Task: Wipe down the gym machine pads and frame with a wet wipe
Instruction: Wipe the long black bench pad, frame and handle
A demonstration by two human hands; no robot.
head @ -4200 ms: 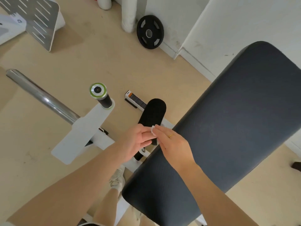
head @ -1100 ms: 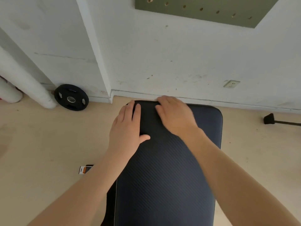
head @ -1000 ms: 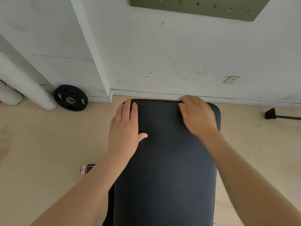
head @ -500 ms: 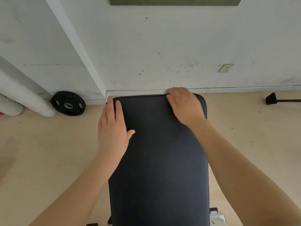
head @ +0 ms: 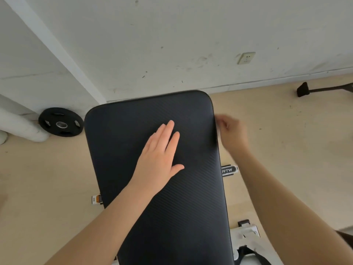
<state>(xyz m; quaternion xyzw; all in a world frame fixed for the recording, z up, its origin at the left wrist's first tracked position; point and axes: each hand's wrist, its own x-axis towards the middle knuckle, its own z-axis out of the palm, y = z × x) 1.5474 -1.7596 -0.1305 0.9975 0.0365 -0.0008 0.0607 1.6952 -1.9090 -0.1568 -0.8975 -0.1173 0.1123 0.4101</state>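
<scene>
We've got our left hand (head: 159, 157) flat on the black pad (head: 172, 207), fingers straight, holding nothing. Our right hand (head: 232, 131) is at the pad's right edge, fingers curled, blurred. A bit of white shows at the edge there, prob. the wet wipe (head: 217, 129), but can't tell for sure. White frame (head: 246, 234) pokes out lower right; weight plate (head: 61, 122) leans by the wall.

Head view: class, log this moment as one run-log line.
left hand: flat on black pad | right hand: at pad's right edge, blurred | wet wipe: white sliver, unclear | frame: not yet wiped
</scene>
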